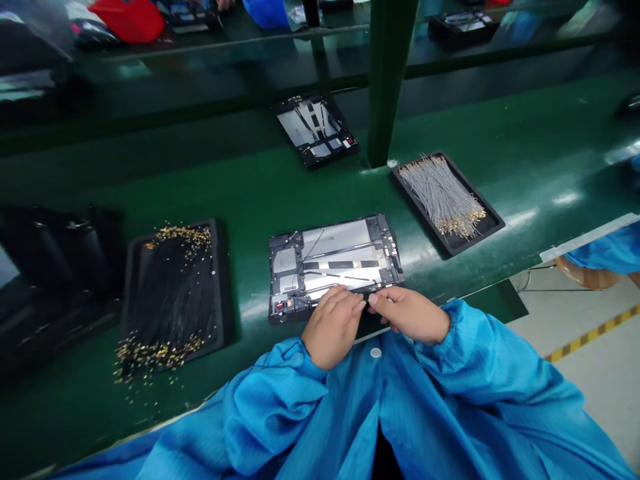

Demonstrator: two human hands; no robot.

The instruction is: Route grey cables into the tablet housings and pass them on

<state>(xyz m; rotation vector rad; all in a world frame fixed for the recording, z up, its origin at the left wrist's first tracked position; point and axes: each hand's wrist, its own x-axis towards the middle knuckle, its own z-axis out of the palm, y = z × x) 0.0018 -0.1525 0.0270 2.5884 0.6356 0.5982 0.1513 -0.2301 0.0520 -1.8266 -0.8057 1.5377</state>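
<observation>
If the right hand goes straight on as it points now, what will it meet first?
The right hand would probably meet the fingertips of the left hand first, though depth is unclear.

The tablet frame [335, 263] showed silver panels crossed by black strips, inside a black border. The bench [320, 193] was glossy green. Grey wires [440, 197] with gold tips lay in a black tray [477, 193]; black wires [173, 297] with gold ends filled another. The smock [300, 427] was bright blue, and the floor tape [590, 333] striped yellow and black.
</observation>
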